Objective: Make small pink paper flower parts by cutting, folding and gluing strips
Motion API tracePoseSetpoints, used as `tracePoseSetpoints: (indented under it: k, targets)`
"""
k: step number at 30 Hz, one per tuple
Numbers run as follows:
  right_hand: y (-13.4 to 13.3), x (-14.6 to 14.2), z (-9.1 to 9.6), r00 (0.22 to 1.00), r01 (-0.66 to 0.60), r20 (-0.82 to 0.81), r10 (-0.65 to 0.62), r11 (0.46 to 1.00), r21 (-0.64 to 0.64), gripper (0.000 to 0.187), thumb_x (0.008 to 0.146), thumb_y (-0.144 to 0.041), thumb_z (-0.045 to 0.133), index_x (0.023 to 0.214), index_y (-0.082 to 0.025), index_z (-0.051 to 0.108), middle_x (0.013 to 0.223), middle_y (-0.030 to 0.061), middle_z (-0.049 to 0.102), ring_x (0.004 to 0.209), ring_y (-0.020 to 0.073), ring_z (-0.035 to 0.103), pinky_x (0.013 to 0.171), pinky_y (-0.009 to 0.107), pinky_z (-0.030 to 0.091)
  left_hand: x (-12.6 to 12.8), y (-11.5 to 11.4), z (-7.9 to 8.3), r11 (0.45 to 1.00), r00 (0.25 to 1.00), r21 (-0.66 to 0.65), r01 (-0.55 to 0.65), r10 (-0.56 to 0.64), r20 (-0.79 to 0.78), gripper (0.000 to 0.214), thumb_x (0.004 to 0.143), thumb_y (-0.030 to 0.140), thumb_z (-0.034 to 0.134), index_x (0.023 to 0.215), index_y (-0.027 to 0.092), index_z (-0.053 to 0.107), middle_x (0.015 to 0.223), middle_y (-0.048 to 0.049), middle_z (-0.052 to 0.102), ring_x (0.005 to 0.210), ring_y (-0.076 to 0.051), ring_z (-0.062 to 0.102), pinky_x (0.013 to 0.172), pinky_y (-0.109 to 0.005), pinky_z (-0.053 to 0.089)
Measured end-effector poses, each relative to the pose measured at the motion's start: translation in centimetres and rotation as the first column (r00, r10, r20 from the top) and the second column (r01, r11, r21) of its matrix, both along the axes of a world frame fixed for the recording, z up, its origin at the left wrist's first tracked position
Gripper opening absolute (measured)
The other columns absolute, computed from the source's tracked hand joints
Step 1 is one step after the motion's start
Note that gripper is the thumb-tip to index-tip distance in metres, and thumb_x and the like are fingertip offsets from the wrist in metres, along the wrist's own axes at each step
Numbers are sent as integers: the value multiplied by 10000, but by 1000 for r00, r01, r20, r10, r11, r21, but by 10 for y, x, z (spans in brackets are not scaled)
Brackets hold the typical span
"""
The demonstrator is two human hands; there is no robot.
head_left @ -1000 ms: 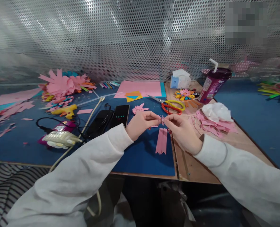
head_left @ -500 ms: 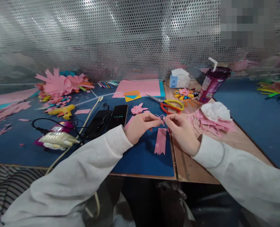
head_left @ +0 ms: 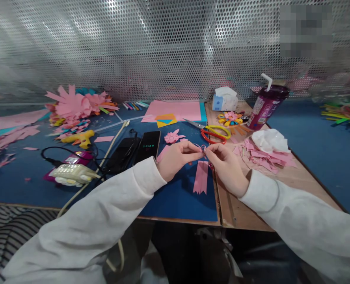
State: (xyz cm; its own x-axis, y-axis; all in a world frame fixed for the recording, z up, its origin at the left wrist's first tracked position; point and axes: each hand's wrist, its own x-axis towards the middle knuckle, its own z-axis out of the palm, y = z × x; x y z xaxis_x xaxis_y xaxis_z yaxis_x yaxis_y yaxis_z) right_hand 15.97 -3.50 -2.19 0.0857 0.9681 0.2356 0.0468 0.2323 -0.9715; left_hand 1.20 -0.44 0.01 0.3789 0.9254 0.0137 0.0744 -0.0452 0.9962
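My left hand [head_left: 177,158] and my right hand [head_left: 226,167] meet above the blue mat, fingertips pinched together on a small curled pink paper piece [head_left: 202,148]. Both hands are closed on it. Just below them several cut pink paper strips [head_left: 201,176] lie on the mat. A small pink paper flower [head_left: 172,137] rests a little beyond my left hand. Scissors with red and yellow handles [head_left: 215,133] lie just past my right hand.
Two dark phones [head_left: 135,148] and a cabled power bank [head_left: 71,173] sit left of my hands, a yellow glue gun [head_left: 79,138] further left. Pink scraps and crumpled tissue [head_left: 268,148] lie right. A purple cup [head_left: 265,106], tissue box [head_left: 224,98] and pink sheets [head_left: 177,110] stand behind, before perforated metal.
Both hands stay pinched together on the small pink piece, with only slight finger movement. The view has shifted a little.
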Motion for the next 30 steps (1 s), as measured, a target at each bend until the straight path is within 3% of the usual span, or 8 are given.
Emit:
tracePoseSetpoints:
  k: [7,15,19,23,30]
  targets:
    - [-1,-1,1,1000,-9,-21,9,1000,9,176,775,-352,590,743,-189,533,722,-10,561,650,110,513,602,248,427,1,-1,1,1000,1000,15,-4,4,-6,139,659,221,701,723,144,605,658,27,607,549,-68,512,539,-217,410]
    - [-1,-1,0,999,-25,-27,22,995,-100,207,766,-389,586,772,-191,527,684,-39,520,525,78,428,482,225,355,-1,3,-1,996,999,76,-54,54,-2,146,666,228,701,745,146,610,688,9,642,628,-104,588,555,-228,458]
    - [-1,-1,2,996,-58,54,66,988,-143,244,772,-423,571,760,-182,535,626,-41,515,509,89,442,497,243,366,-3,5,-3,990,998,121,-68,68,6,150,696,202,679,823,150,618,761,-6,680,714,-125,637,624,-253,502]
    - [-2,2,2,983,-78,161,93,992,-96,250,794,-408,536,766,-163,577,659,-7,562,593,118,495,574,267,404,-3,4,-1,988,998,139,-60,63,-14,278,720,200,674,985,161,598,794,-12,697,772,-143,658,700,-297,529]
    - [-1,2,-1,979,-70,188,74,997,-29,236,782,-393,552,774,-163,604,735,23,622,629,133,531,610,286,432,-4,3,1,981,996,182,-64,75,-51,304,720,231,691,999,161,593,784,-8,699,777,-147,657,748,-324,529]
